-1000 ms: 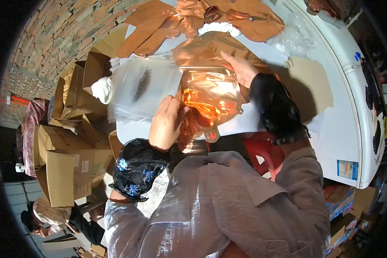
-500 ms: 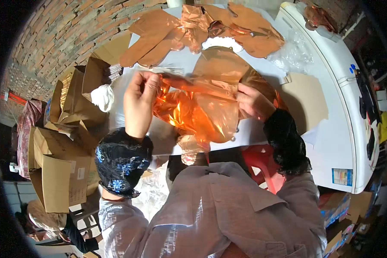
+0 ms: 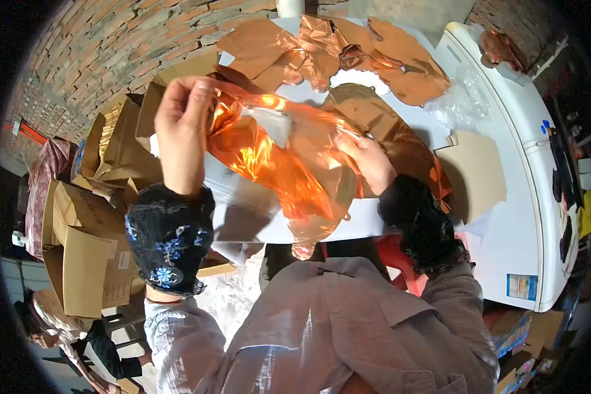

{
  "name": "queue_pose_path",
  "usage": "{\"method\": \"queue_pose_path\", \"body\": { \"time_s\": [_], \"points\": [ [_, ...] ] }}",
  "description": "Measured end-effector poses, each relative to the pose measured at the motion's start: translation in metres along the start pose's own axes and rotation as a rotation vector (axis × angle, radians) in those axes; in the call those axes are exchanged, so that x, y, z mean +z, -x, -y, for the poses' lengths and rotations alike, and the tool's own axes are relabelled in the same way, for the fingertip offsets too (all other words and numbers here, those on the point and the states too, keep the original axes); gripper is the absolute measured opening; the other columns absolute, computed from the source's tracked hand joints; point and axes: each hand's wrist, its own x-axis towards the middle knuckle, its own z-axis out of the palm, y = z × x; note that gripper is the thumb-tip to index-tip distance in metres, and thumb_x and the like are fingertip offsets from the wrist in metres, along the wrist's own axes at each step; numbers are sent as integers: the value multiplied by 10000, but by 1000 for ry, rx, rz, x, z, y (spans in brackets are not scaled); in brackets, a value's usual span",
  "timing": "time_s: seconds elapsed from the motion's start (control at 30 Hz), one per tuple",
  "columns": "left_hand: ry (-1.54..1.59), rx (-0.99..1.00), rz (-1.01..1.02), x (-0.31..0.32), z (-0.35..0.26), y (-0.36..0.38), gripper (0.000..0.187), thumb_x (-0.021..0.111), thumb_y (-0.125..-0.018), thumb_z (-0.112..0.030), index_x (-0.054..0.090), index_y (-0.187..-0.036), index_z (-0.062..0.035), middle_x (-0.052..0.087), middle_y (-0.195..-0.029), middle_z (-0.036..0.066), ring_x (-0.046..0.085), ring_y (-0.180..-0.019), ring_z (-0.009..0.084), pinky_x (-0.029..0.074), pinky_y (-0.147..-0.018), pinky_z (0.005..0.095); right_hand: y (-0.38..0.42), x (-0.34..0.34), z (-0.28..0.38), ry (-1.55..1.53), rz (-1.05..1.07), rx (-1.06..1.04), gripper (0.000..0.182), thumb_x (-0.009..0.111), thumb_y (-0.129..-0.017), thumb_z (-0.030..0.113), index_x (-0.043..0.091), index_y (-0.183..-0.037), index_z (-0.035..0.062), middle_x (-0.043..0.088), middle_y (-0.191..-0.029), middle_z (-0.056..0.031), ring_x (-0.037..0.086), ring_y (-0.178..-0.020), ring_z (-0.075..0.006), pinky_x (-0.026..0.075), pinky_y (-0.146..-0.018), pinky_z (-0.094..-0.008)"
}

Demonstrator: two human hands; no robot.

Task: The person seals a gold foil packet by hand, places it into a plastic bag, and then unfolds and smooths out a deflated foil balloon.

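Stretched between my two hands is a flat, shiny copper-orange foil balloon [image 3: 262, 157], crumpled on its left side, with a narrow tail hanging over the table's front edge. My left hand [image 3: 185, 115] is raised and pinches its upper left part between thumb and fingers. On the other side my right hand [image 3: 368, 161] grips its right edge, lower than the left. Behind my right hand another copper foil balloon [image 3: 381, 111] lies flat on the white table [image 3: 354, 220]. More flat copper foil balloons [image 3: 262, 49] lie along the table's far edge.
Clear plastic bags [image 3: 463, 98] and a cardboard piece [image 3: 473, 174] lie at the right, beside a white appliance [image 3: 499, 256]. Open cardboard boxes [image 3: 85, 262] stand at the left. A red stool [image 3: 400, 256] is under the table. Another person [image 3: 65, 322] sits at the lower left.
My left hand has moved left and up, pulling the foil balloon into a longer diagonal stretch. My right hand has shifted slightly down. The view has tilted a little.
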Motion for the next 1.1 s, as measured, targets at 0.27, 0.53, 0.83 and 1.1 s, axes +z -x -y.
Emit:
{"method": "queue_pose_path", "body": {
  "time_s": [0.27,0.53,0.83,1.1],
  "points": [
    [-45,258,-419,-110,-83,-34,87,564,-990,-128,606,-1022,-58,628,-941,12,597,-790,102,491,-727,255,-89,-16,49,23,-20,-22,216,526,-1011,258,658,-1028,88,611,-779,12,612,-800,-145,503,-741,-317],
    [-282,433,-776,-234,-137,-8,142,540,-977,-106,582,-1094,-37,625,-998,44,619,-825,142,514,-749,293,-266,30,124,-240,-108,-117,136,622,-946,140,637,-1063,73,687,-910,-49,656,-803,-168,526,-675,-299],
    [-539,388,-783,-294,-140,24,223,518,-964,-70,558,-1175,-10,625,-1077,77,634,-897,165,527,-794,313,-412,26,83,-15,-369,-178,235,669,-858,198,682,-1029,37,700,-854,-128,676,-729,-245,524,-628,-392],
    [-648,374,-663,-289,-120,10,302,499,-952,-39,537,-1247,14,626,-1148,106,647,-962,185,539,-835,331,-483,-29,24,853,-478,-323,277,688,-812,220,706,-957,-16,732,-927,-179,699,-805,-309,546,-727,-413]
  ]
}}
